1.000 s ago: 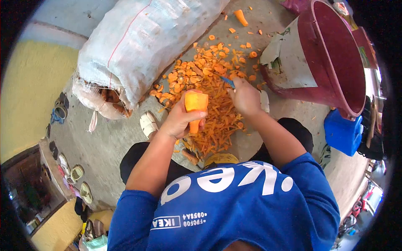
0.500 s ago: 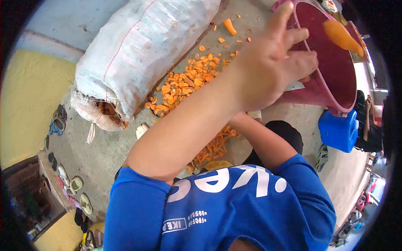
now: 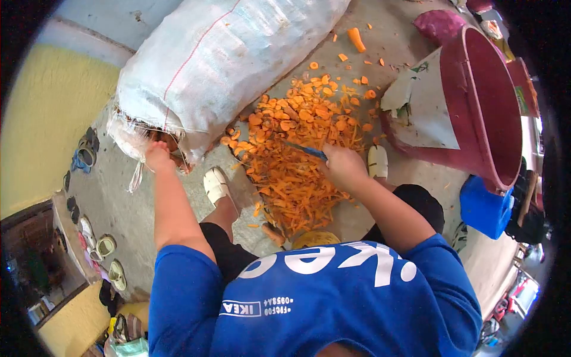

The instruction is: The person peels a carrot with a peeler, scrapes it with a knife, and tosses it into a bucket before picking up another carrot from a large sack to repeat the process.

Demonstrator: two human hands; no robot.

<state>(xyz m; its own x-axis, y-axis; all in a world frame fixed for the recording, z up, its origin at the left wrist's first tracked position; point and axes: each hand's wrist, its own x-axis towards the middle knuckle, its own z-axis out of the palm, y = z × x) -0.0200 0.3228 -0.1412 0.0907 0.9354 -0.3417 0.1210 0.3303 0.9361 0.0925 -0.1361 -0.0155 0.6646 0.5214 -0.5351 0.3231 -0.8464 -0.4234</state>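
Note:
My left hand (image 3: 157, 155) is at the torn mouth of a big white woven sack (image 3: 220, 65), empty, with its fingers stretched toward the carrots (image 3: 172, 143) inside. In my right hand (image 3: 345, 168) is a blue-handled knife (image 3: 309, 150), its thin dark blade pointing left. The blade lies over a wide heap of carrot peelings (image 3: 291, 196) on the floor between my feet. Round carrot slices (image 3: 285, 116) cover the far side of that heap. One whole peeled carrot (image 3: 356, 40) rests on the concrete beyond the slices.
A tall maroon bucket (image 3: 470, 101) leans at the right, its mouth tilted outward. Beside it stands a blue jerrycan (image 3: 485, 205). A pink bag (image 3: 439, 26) lies behind the bucket. Several shoes (image 3: 107, 245) line the left wall. A yellow container (image 3: 315, 239) sits close to my body.
My left hand has swung back from the bucket to the sack's mouth. The peeled carrot that was in the air over the bucket is out of sight. My right hand with the knife now shows.

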